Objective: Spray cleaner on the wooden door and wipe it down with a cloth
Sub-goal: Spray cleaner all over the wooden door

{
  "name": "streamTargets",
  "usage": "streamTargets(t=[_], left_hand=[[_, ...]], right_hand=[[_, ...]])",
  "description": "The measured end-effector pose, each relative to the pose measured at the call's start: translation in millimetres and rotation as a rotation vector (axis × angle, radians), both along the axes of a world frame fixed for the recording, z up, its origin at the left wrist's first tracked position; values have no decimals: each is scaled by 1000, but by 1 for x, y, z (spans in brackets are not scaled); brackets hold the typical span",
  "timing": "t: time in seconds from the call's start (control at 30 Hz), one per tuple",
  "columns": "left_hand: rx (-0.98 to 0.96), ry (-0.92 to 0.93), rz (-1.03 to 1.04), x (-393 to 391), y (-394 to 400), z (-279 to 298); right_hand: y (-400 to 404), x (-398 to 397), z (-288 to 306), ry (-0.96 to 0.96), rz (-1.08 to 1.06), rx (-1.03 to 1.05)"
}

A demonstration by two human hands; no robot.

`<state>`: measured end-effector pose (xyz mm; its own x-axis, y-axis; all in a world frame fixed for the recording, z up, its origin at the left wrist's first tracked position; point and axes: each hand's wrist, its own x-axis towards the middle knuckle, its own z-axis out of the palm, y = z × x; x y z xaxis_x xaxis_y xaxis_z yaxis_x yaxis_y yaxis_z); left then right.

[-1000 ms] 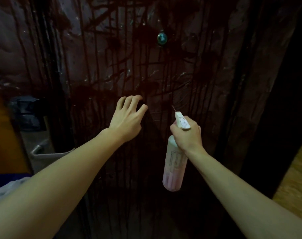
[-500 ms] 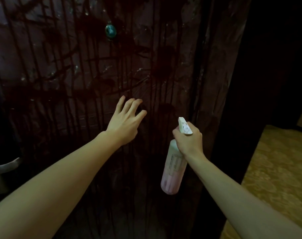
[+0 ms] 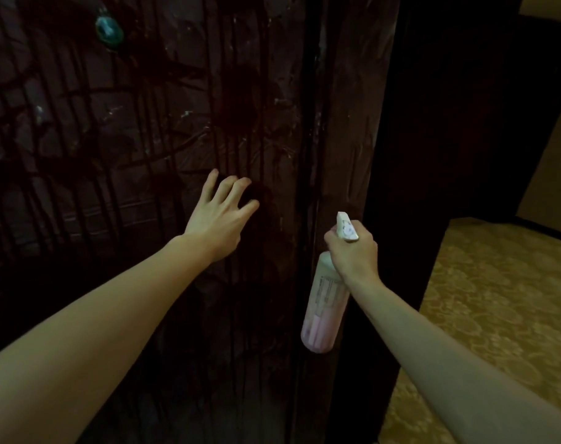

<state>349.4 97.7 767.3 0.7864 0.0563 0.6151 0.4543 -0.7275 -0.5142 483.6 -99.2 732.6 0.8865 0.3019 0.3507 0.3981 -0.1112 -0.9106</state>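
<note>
Spray bottle (image 3: 324, 302): gripped at the neck by the right hand (image 3: 353, 251), lower centre-right, long axis near vertical, nozzle toward the wet wooden door (image 3: 144, 123). Left hand (image 3: 218, 216): fingers spread, empty, against the door. No cloth is seen.

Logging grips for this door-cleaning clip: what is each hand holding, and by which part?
The right hand grips the spray bottle at its neck, just under the spray head. The left hand holds nothing; its spread fingers are at the door.
</note>
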Motion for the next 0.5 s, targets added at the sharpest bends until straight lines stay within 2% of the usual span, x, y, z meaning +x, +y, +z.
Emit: streamTargets(t=[0.3,0.5], left_hand=[[39,3,-10,4,0,-19],[6,4,2,-13,4,-32]], right_hand=[[-8,22,-30,-9,-33,-141],[3,10,-50,-8,136,-118]])
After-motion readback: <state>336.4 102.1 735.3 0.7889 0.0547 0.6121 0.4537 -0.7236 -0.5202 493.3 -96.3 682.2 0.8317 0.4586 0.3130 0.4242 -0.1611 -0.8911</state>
